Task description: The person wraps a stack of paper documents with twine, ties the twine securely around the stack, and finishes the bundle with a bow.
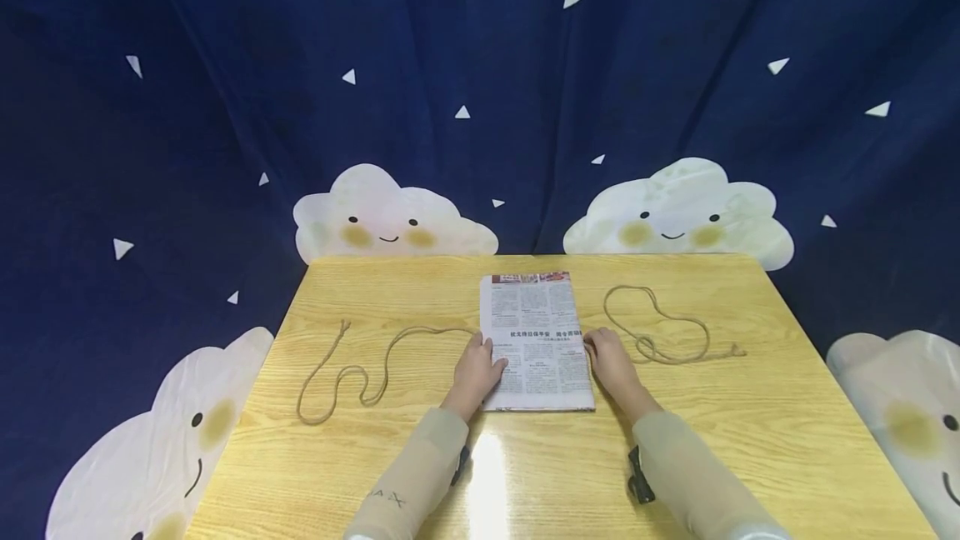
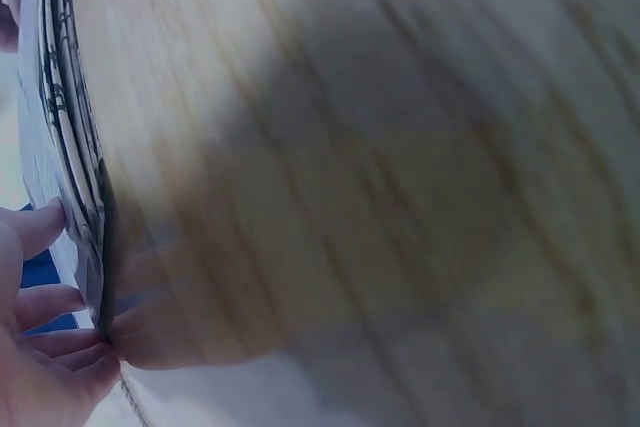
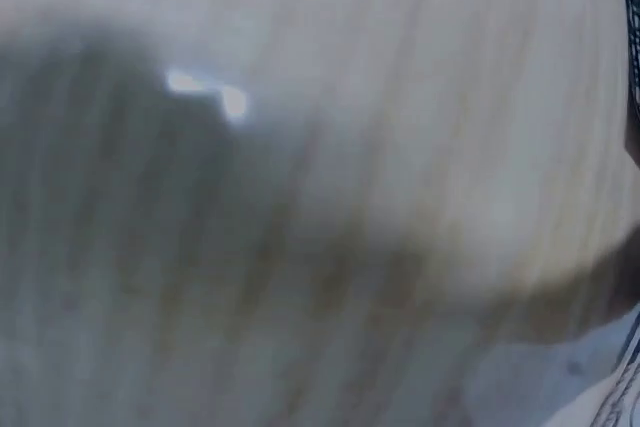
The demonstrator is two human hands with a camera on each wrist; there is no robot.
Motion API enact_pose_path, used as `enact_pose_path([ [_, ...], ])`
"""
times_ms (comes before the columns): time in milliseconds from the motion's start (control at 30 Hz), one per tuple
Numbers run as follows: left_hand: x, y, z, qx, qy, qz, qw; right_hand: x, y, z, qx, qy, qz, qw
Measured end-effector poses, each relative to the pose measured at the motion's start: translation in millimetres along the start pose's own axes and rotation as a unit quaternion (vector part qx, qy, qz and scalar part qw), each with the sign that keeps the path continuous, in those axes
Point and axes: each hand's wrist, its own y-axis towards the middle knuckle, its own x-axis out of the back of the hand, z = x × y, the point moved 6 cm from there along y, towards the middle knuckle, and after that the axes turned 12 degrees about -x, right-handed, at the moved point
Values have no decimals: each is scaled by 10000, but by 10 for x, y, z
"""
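A folded newspaper [image 1: 536,373] lies near the middle of the wooden table, its layered edge [image 2: 75,107] showing in the left wrist view. My left hand [image 1: 477,369] grips its left edge, the thumb over the top sheet and the other fingers low at the side. At the right edge, my right hand [image 1: 617,367] has bent fingers against the paper; whether they pinch it or the cord is hidden. A thin beige cord [image 1: 386,365] snakes out to the left from beside my left hand. On the right, more cord [image 1: 678,319] lies in loose loops beyond my right hand.
The glossy wooden table [image 1: 757,440] carries a bright reflection near its front. Behind and beside it hangs a dark blue curtain [image 1: 465,40] with white triangles and smiling clouds. A dark strap piece [image 1: 640,477] sits at the right wrist.
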Motion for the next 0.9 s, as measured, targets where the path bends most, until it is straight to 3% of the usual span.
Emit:
enact_pose_path([
  [100,6,-5,6,24,-72,-62,10000,-19,67,12,-114,-501,63,9987],
  [200,5,-8,14,29,-104,-100,9999,-53,147,22,-295,-885,411,9948],
  [367,9,-2,18,6,-112,-181,9998,-74,242,20,-736,-990,946,9878],
  [800,24,-2,29,108,-323,-215,9992,-62,387,-117,-1156,-1101,975,9824],
  [900,31,-10,37,124,-357,-239,9990,-43,384,-122,-1076,-1043,859,9850],
])
